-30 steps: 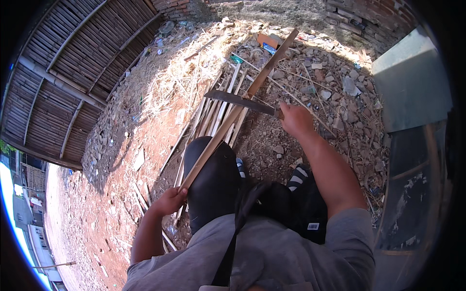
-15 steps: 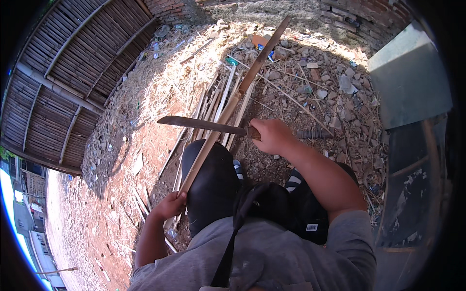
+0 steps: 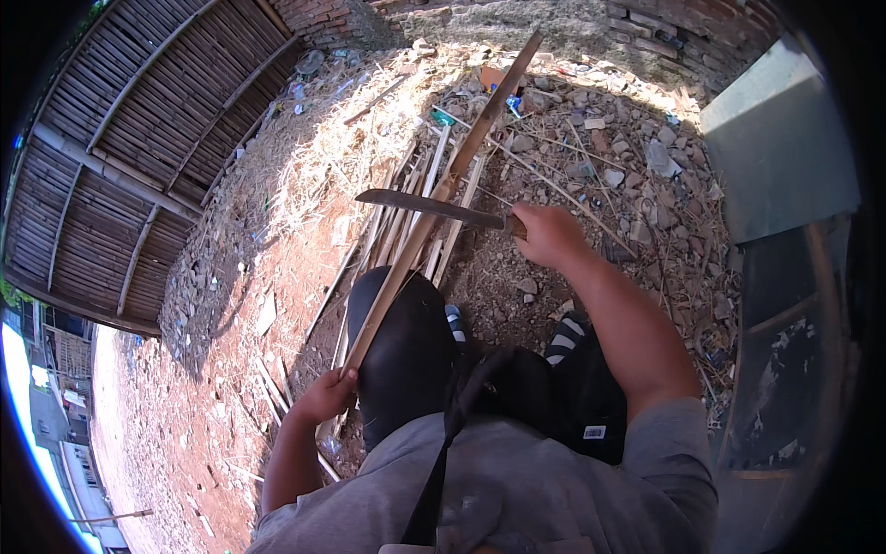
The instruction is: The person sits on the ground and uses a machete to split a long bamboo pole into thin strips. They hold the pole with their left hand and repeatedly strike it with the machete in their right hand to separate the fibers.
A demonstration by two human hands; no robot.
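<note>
My left hand [image 3: 329,395] is closed around the near end of a long split bamboo strip [image 3: 383,297]. The strip slants across my left knee [image 3: 413,319] and reaches far ahead over the ground, its far part darker. In my right hand [image 3: 554,236] is the handle of a machete [image 3: 452,210], fingers wrapped round it. Its dark blade points left and lies crosswise over the strip, just beyond the knee. Whether the edge touches the strip I cannot tell. Under and beside it lies a loose pile of pale bamboo strips [image 3: 450,242].
A bamboo-slat panel [image 3: 175,102] stands at the left, a brick wall [image 3: 683,46] at the back. Flat grey sheeting [image 3: 775,148] rises on the right. Broken stones [image 3: 646,198], dry straw [image 3: 318,138] and plastic scraps cover the ground. My striped sandals [image 3: 565,340] show below.
My right hand has moved away and to the right with the machete, so the blade crosses the strip farther from me. The strip's far end has shifted slightly left. My left hand keeps its grip.
</note>
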